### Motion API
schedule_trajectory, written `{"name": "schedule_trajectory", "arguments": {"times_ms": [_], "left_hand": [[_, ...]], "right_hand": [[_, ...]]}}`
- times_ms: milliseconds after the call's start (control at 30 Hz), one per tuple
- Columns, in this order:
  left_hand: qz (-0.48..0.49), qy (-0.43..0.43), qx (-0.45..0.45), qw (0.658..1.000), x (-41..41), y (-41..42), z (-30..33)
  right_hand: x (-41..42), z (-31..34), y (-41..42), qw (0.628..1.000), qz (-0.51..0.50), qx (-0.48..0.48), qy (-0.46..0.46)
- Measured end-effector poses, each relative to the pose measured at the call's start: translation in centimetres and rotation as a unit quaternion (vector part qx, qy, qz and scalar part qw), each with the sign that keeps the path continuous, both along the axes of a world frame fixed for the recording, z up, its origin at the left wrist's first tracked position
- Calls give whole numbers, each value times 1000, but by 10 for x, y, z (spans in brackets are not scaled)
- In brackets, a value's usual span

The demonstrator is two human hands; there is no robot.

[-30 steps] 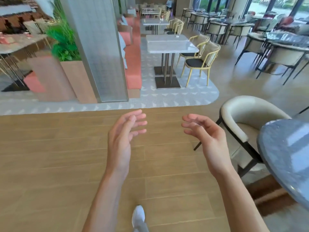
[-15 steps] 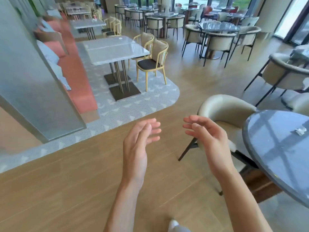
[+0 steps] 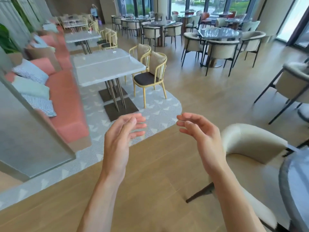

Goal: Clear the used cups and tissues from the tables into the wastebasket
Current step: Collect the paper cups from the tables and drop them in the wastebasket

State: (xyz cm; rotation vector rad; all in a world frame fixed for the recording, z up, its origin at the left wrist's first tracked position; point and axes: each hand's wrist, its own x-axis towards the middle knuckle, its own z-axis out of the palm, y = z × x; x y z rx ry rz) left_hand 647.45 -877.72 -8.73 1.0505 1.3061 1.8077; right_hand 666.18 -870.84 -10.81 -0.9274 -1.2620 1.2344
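Observation:
My left hand [image 3: 121, 138] and my right hand [image 3: 203, 136] float in front of me over the wooden floor, fingers loosely spread, each holding nothing. Ahead on the left stands a grey marble table [image 3: 107, 66] with a small clear thing [image 3: 114, 51], maybe a cup, near its far edge. A further grey table [image 3: 82, 37] behind it carries a small item [image 3: 90, 31] too blurred to name. No wastebasket is in view.
A coral bench with cushions [image 3: 63, 91] runs along the left behind a frosted pillar [image 3: 25, 131]. Yellow chairs [image 3: 150, 77] flank the marble table. A cream armchair [image 3: 250, 148] and a dark round table edge [image 3: 294, 186] sit close on my right. More tables fill the back.
The view has swung right and moved forward. The pillar slid to the left edge, and the marble table and yellow chairs are closer. Both hands stayed open and raised.

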Motion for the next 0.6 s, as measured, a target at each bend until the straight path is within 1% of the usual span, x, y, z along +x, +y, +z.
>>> {"name": "schedule_trajectory", "arguments": {"times_ms": [167, 267, 367, 467, 600], "left_hand": [[-20, 10, 28, 999, -21, 122, 24], [-31, 10, 38, 999, -33, 196, 27], [-49, -2, 37, 998, -44, 276, 24], [-68, -13, 46, 997, -59, 363, 24], [-100, -21, 53, 993, -82, 486, 39]], "right_hand": [[-10, 29, 114, 1000, -15, 22, 0], [-17, 33, 180, 999, -28, 33, -10], [-33, 37, 252, 999, -42, 23, -15], [-53, 47, 334, 998, -51, 27, -7], [-80, 76, 451, 995, -81, 50, 1]]}}
